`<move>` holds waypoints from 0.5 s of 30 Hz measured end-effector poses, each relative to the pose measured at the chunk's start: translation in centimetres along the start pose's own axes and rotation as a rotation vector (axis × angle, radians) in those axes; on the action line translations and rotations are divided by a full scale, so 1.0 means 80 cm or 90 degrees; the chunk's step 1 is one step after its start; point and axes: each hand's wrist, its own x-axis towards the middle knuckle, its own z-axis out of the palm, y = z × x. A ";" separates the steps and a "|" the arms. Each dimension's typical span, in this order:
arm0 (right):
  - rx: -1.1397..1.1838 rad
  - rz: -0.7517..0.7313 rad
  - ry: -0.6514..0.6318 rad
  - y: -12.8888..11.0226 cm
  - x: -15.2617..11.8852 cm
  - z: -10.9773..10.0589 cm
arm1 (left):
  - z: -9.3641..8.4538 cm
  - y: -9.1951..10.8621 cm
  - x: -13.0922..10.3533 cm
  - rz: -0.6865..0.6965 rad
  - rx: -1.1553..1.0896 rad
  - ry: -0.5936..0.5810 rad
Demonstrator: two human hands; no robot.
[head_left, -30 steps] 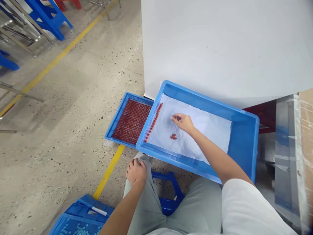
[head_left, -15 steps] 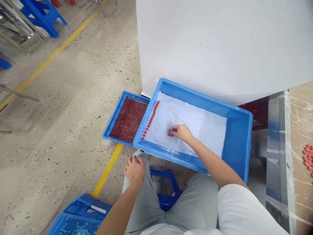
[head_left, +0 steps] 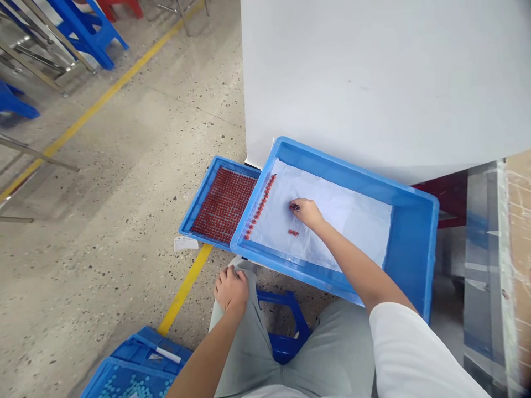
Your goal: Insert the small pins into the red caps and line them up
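A large blue tray (head_left: 340,282) lined with a white sheet (head_left: 352,221) lies across in front of me. Along the sheet's left edge runs a slanting row of small red pieces (head_left: 260,208). My right hand (head_left: 307,212) is over the sheet's left half, its fingertips closed on small dark red pieces. Just below it, a short line of red pieces (head_left: 293,232) lies apart on the sheet. My left hand (head_left: 232,287) rests on my left knee with its fingers spread, holding nothing.
A smaller blue tray (head_left: 194,207) full of red pieces sits left, partly under the large one. Blue crates (head_left: 145,354) with light blue pieces stand lower left. A white panel (head_left: 373,83) rises behind; a blue stool (head_left: 286,345) is below.
My right hand has moved up the sheet, away from the short line of red pieces, which now shows fully. My left hand stays on the knee. The view has shifted slightly.
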 end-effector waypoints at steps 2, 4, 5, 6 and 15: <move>0.023 0.020 0.027 0.003 0.000 0.002 | 0.000 0.000 0.000 0.001 0.001 0.000; 0.042 0.047 0.056 0.007 -0.002 0.003 | 0.000 0.000 0.000 0.001 0.002 0.000; 0.050 0.059 0.067 0.008 -0.003 0.003 | 0.000 0.000 -0.001 0.001 0.002 0.001; 0.058 0.070 0.076 0.008 -0.004 0.004 | 0.000 0.000 -0.001 0.001 0.001 0.002; 0.090 0.123 0.116 0.000 0.002 0.020 | 0.001 -0.001 0.000 -0.001 -0.003 0.011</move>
